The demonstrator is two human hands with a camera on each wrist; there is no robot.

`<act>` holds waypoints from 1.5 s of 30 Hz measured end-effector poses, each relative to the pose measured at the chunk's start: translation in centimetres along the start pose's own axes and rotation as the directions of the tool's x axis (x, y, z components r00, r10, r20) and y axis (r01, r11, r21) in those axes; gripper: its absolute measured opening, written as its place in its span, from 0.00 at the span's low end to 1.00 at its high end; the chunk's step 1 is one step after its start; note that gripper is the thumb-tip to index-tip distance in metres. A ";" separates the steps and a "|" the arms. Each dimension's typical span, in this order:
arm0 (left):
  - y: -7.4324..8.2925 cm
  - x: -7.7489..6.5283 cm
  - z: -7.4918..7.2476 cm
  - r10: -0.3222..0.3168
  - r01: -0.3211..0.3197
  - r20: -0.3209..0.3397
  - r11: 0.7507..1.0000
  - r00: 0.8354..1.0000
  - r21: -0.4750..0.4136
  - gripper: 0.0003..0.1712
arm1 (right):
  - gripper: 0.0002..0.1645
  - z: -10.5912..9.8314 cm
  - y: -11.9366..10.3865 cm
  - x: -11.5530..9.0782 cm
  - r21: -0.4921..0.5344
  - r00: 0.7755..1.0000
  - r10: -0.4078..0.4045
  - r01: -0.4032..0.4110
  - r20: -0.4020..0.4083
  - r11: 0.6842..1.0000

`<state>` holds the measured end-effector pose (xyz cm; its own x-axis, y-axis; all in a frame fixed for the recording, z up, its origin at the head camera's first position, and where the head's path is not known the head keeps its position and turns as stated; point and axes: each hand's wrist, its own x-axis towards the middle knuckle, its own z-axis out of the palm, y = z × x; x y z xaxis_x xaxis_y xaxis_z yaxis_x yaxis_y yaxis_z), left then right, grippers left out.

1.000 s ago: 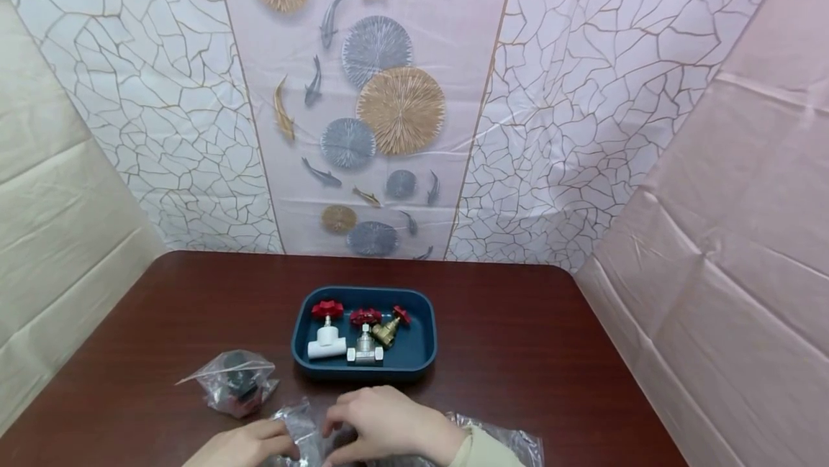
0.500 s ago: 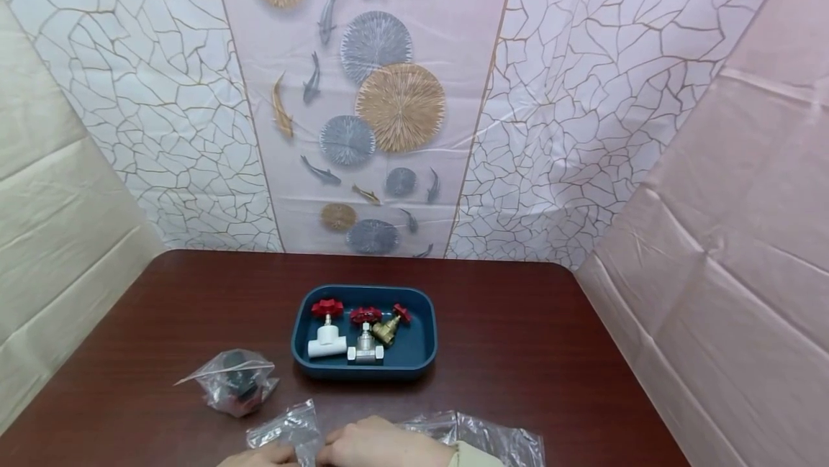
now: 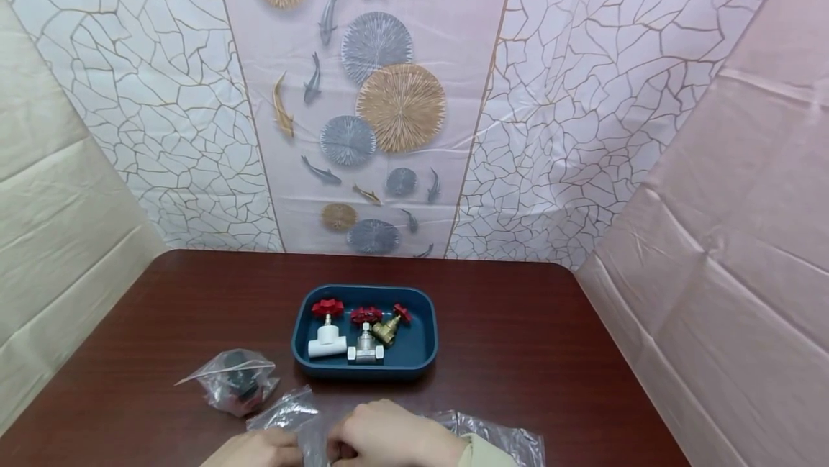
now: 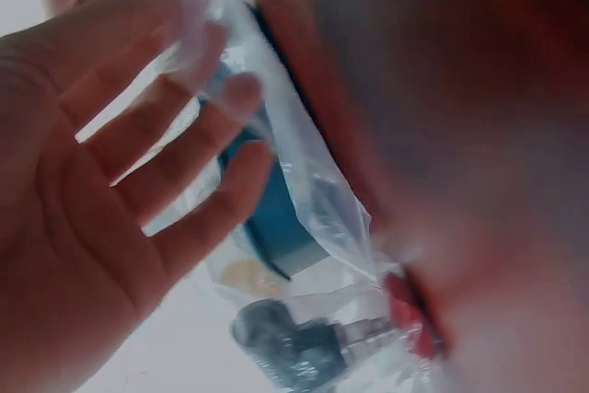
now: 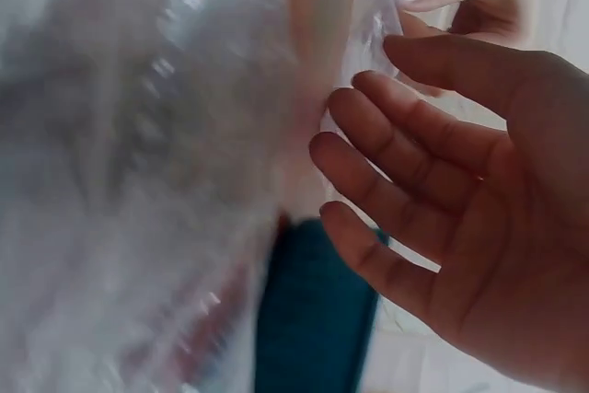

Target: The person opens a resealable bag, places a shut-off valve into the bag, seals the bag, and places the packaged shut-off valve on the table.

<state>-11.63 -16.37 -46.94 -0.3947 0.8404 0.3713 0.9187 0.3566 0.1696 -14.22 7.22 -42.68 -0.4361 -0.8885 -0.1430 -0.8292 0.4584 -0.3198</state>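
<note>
A clear zip-lock bag (image 3: 288, 411) lies at the table's near edge, between the two hands. My left hand (image 3: 259, 449) pinches it between thumb and finger, as the right wrist view shows; the other fingers of this hand (image 4: 120, 163) are spread. At the bag's right side is my right hand (image 3: 391, 434). In the right wrist view this hand (image 5: 460, 163) has its fingers loosely bent and parted from the thumb, fingertips right at the plastic (image 5: 371, 34).
A blue tray (image 3: 424, 370) ahead holds a white valve (image 3: 327, 345), a silver valve (image 3: 365, 352) and a brass valve (image 3: 386, 330), all red-handled. To the left sits a bagged dark fitting with a red part (image 3: 241, 381). More clear plastic bags (image 3: 512, 442) lie right.
Both hands first drew down toward the near edge, then came back up a little. The zip-lock bag shifted and tilted between them. The tray and the bagged fitting stayed put.
</note>
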 end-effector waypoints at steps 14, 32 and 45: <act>2.8 4.0 -3.8 -0.205 0.199 -0.198 0.979 0.959 -0.049 0.04 | 0.09 -3.6 1.0 -3.8 0.355 0.942 0.085 0.038 -0.324 0.934; 0.9 3.9 -6.9 -0.323 0.357 -0.392 0.934 0.862 0.016 0.08 | 0.05 -5.9 0.5 -7.4 0.383 0.833 0.100 0.141 -0.545 0.913; -1.2 3.1 -7.2 -0.672 0.635 -0.309 0.740 0.673 -0.222 0.08 | 0.07 -6.0 0.1 -8.0 0.363 0.789 0.045 0.230 -0.612 0.903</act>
<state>-14.02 -17.17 -39.39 -0.8859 0.2003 0.4185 0.4264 0.7069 0.5643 -12.91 14.49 -35.91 -0.5960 -0.6677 0.4461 -0.7220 0.2023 -0.6617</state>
